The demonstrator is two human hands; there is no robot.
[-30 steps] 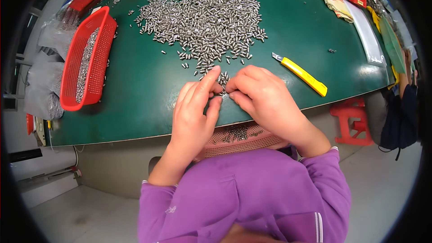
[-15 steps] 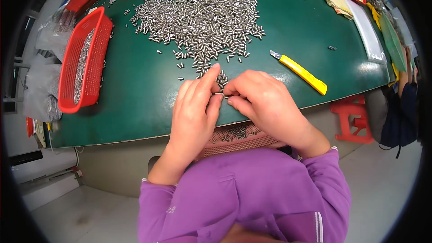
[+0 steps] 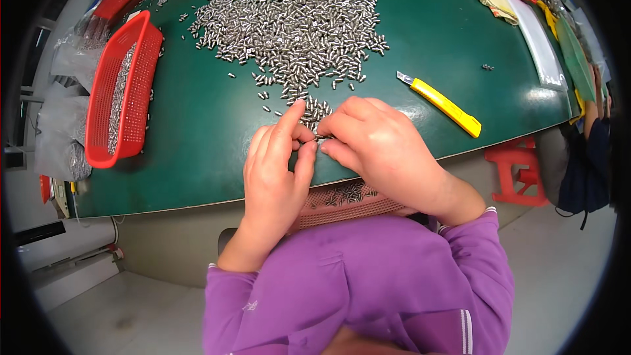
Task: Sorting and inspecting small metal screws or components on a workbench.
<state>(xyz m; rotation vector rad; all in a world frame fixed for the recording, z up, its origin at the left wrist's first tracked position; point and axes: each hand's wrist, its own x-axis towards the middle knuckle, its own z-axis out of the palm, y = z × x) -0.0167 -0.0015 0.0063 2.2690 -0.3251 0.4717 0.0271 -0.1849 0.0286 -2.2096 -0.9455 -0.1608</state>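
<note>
A large heap of small bullet-shaped metal parts is spread over the green table, and a narrow trail of them runs toward me. At the near end of that trail my hands almost meet. My left hand has its index finger stretched forward beside the parts. Its thumb and a bent finger come close together, but whatever is between them is too small to make out. Thumb and fingers of my right hand are pinched on a small metal part, mostly covered by the fingertips.
A yellow utility knife, blade out, lies right of my hands. At the left stands a red perforated basket holding metal parts. Below the table's near edge is a pink basket with more parts. A red stool stands at right.
Both hands have shifted slightly left. The gap between my left thumb and index finger has widened, and more of the loose parts show in front of the fingers.
</note>
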